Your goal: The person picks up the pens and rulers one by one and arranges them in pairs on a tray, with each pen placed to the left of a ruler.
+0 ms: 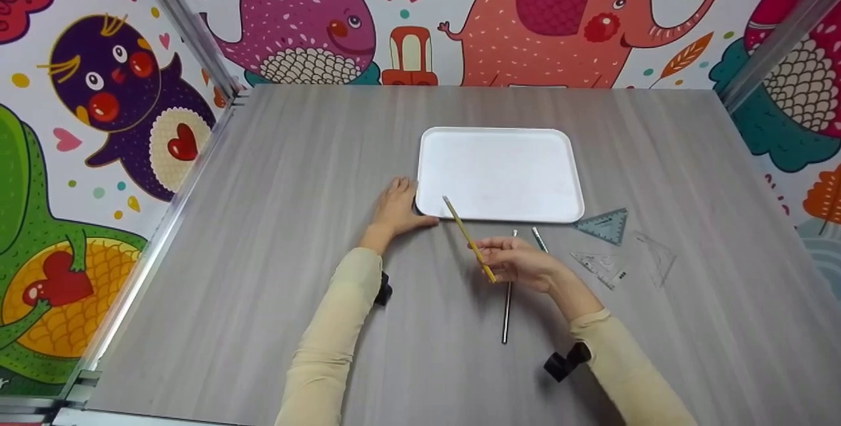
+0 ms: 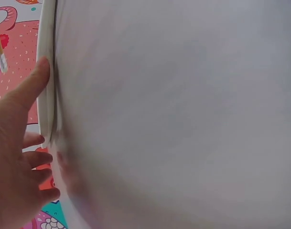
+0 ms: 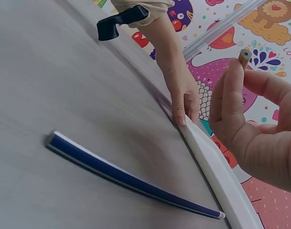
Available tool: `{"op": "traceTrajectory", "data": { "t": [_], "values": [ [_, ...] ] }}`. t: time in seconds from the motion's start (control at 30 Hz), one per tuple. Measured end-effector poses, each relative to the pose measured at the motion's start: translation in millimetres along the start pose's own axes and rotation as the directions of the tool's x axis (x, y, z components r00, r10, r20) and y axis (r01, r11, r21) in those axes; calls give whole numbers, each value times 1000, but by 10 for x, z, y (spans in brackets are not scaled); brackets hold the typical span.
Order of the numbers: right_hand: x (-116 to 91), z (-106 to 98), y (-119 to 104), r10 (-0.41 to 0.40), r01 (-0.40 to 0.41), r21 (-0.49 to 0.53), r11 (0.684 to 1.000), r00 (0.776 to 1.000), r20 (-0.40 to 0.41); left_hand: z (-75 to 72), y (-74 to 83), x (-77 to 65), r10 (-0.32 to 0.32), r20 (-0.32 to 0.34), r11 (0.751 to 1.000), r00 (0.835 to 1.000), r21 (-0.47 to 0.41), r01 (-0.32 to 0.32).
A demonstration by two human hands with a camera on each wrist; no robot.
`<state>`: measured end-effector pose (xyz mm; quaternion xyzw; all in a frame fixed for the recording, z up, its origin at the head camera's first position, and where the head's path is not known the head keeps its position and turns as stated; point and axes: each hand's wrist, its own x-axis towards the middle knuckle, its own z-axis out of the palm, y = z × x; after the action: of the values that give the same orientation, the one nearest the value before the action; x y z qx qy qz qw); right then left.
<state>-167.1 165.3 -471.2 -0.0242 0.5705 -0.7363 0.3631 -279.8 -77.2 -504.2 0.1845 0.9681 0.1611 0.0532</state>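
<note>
My right hand (image 1: pixel 519 263) pinches a yellow pencil (image 1: pixel 468 236) near its lower end, between thumb and fingers. The pencil slants up to the left, its pale far tip overlapping the white tray (image 1: pixel 499 173) in the head view. A flat lead end of the pencil (image 3: pixel 245 56) pokes out above the fingertips in the right wrist view. At the tray's near left corner rests my left hand (image 1: pixel 396 208), thumb along the front rim (image 2: pixel 46 102) and fingers at the left side. Below the right hand lies a dark blue pencil (image 3: pixel 131 179) on the table.
Another pencil (image 1: pixel 539 240) lies just in front of the tray, partly hidden behind the right hand. Off the tray's near right corner are a blue-grey set square (image 1: pixel 606 226) and two clear ones, one (image 1: pixel 599 268) nearer the hand. Printed walls border the table (image 1: pixel 315 150).
</note>
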Motion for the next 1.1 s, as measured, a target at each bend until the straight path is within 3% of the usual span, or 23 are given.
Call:
{"op": "traceTrajectory", "data": {
  "t": [0.2,0.5,0.83,1.1],
  "values": [
    [146,-11,-87,13,-14,-50,999,1000,-24,-14,0,-4,11,-9,1000,1000,13,-11],
    [392,-18,-203,19,-20,-9,1000,998,-61,-1,-5,8,31,-35,999,999,26,-30],
    [628,27,-396,23,-37,-91,995,988,-153,21,-16,13,28,-46,1000,999,6,-28],
    [775,3,-518,56,-71,-66,995,975,-214,16,-1,-10,18,-45,1000,999,7,-18]
  ]
}}
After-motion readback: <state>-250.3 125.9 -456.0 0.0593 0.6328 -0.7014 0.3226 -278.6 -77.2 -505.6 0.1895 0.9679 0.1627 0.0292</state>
